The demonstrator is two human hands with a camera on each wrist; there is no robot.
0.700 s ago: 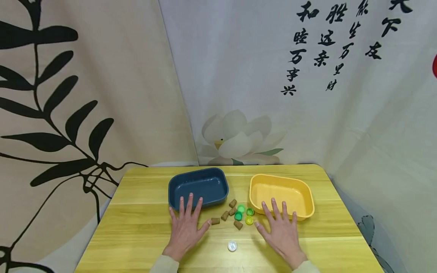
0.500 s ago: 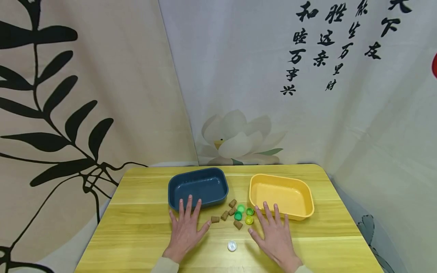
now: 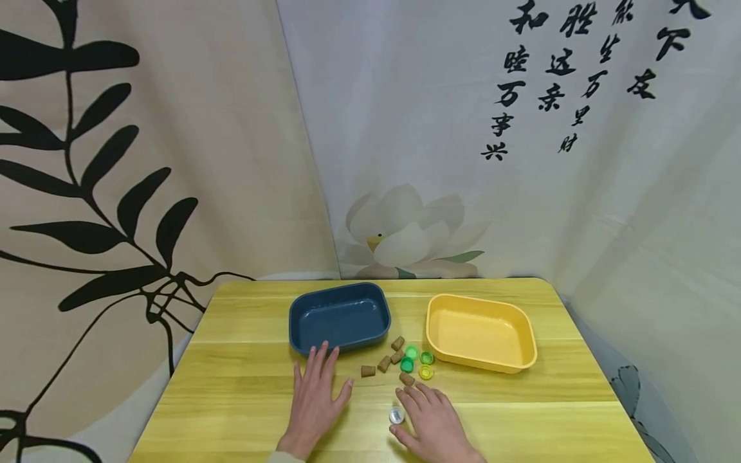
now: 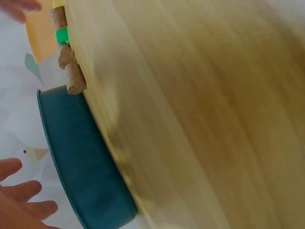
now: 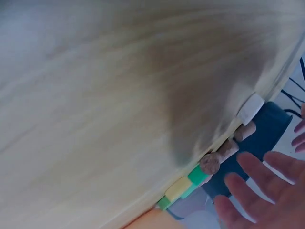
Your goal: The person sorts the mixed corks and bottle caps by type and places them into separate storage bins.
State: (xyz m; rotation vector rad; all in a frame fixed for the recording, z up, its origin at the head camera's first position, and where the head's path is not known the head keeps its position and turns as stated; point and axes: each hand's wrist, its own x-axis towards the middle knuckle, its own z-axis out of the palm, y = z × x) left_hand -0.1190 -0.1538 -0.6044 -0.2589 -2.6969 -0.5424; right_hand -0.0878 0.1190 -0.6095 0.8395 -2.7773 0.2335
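Observation:
My left hand (image 3: 317,393) lies flat on the wooden table (image 3: 231,386), fingers straight, the tips just short of the blue tray's (image 3: 341,316) front wall. My right hand (image 3: 427,417) is spread low over the table with straight fingers. Its thumb side is next to a white cap (image 3: 396,415), and its fingertips reach a brown cork (image 3: 407,379). Neither hand holds anything. In the right wrist view the fingers (image 5: 257,191) hover beside the white cap (image 5: 250,108) and a cork (image 5: 209,163). The left wrist view shows the blue tray (image 4: 81,162) and corks (image 4: 71,78).
Several corks (image 3: 384,364) and green caps (image 3: 411,352) lie between the trays, with a yellow-green cap (image 3: 426,372) among them. A yellow tray (image 3: 480,331) sits at the right. Printed curtains hang close behind the table.
My right hand has slid left and back toward me, from in front of the yellow tray to beside the white cap. The left hand has stayed flat in place.

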